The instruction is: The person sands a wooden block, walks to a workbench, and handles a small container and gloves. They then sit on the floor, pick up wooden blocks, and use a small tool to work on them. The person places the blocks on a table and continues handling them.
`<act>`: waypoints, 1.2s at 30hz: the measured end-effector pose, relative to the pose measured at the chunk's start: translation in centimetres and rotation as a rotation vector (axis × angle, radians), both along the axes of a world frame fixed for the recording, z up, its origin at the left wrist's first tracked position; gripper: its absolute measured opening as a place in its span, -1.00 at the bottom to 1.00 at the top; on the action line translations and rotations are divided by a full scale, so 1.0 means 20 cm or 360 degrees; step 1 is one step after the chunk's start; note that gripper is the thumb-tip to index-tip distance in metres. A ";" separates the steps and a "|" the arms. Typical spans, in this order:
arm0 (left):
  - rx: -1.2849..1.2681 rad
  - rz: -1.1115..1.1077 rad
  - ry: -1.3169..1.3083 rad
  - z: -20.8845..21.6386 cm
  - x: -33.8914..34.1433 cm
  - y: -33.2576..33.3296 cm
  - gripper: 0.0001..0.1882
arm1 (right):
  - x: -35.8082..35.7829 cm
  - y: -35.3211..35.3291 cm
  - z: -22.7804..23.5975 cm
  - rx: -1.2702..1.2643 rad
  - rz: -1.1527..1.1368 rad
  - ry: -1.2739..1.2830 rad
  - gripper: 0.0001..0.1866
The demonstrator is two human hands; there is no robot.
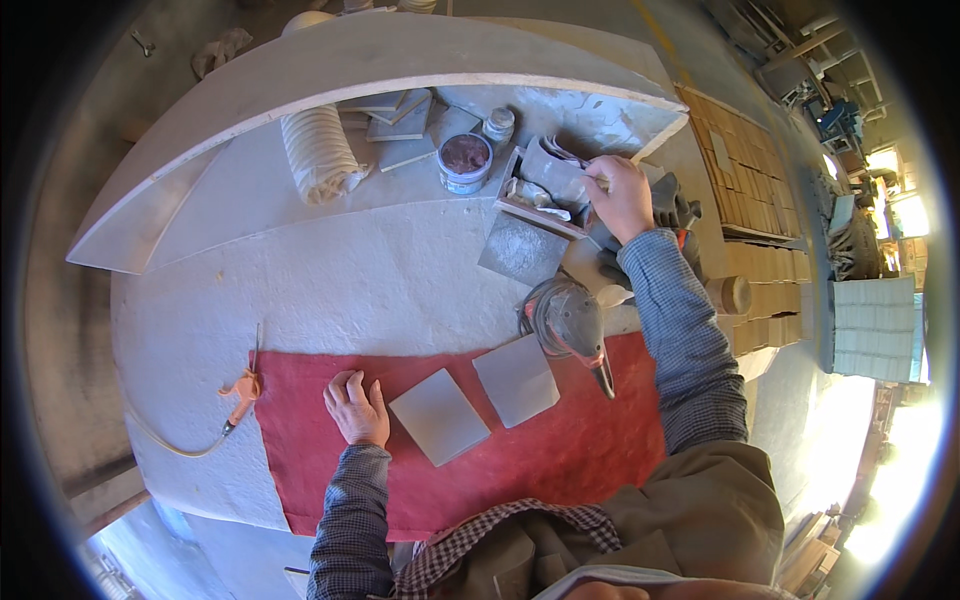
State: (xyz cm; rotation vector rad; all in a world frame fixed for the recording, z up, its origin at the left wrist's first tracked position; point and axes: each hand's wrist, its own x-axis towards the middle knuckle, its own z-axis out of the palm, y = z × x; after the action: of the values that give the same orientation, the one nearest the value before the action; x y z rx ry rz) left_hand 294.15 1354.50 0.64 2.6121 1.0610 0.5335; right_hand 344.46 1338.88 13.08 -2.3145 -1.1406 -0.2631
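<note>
My left hand point(357, 408) lies on a red cloth point(560, 455), fingers stretched out, holding nothing. Beside it is a flat grey square tile point(440, 416), with a second grey tile point(516, 380) to its right. Farther off, my right hand point(622, 195) reaches to a small open box point(545, 217) and pinches the edge of a curled grey sheet point(556, 172), which looks like sandpaper. Other curled sheets stand in the box. A power sander point(570, 318), its cord coiled, sits beyond the right tile. The right fingertips are partly hidden.
An orange air blow gun point(242, 388) with a hose lies left of the cloth. Behind are a ribbed white hose point(318, 155), stacked tiles point(402, 125), a tub of dark paste point(465, 160) and a jar point(498, 125). A curved panel point(400, 65) walls the back.
</note>
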 end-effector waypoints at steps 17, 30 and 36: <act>0.0095 -0.0069 -0.0057 0.01 0.03 0.13 -0.68 | -0.12 -0.01 0.01 0.0360 -0.0163 0.0196 -0.81; -0.0010 0.0037 -0.0013 -0.01 0.00 0.06 -0.68 | -0.28 -0.06 0.31 0.0916 -0.0266 0.1248 -0.65; -0.0119 0.0060 -0.0214 0.06 0.01 0.04 -0.62 | -0.83 -0.52 0.57 0.0901 -0.0278 0.0784 -0.76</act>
State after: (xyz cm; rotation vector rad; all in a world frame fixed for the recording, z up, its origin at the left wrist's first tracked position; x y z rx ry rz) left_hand 294.42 1355.26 1.78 2.4588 1.0677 0.6550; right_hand 327.91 1328.53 24.40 -1.8247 -0.5306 -0.0559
